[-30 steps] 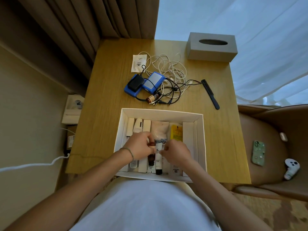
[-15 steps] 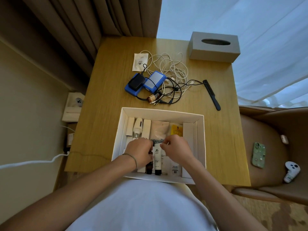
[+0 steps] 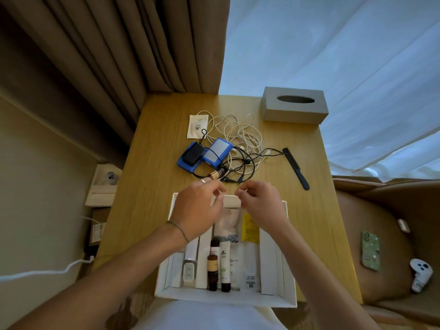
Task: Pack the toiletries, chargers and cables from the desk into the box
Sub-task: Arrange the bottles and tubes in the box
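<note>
A white box (image 3: pixel 166 291) sits at the desk's near edge. It holds a brown bottle (image 3: pixel 212 265), a white tube with a black cap (image 3: pixel 225 263), a yellow sachet (image 3: pixel 250 228), a white plug (image 3: pixel 189 270) and white sachets. My left hand (image 3: pixel 197 206) and my right hand (image 3: pixel 259 203) hover over the box's far rim, fingers loosely curled and holding nothing. Just beyond them lie a small brown bottle (image 3: pixel 217 173), tangled black cable (image 3: pixel 250 160) and white cable (image 3: pixel 238 129). A blue power bank (image 3: pixel 217 152), a black charger (image 3: pixel 194 153) and a white sachet (image 3: pixel 197 126) lie there too.
A black comb (image 3: pixel 296 167) lies to the right of the cables. A grey tissue box (image 3: pixel 294 108) stands at the desk's far right corner. On the brown chair at the right rest a green phone (image 3: pixel 370 251) and a white controller (image 3: pixel 420 275). Curtains hang behind the desk.
Both hands have left the tubes inside the box and moved forward to its far rim, towards the cables. The bottle and tube stay lying in the box.
</note>
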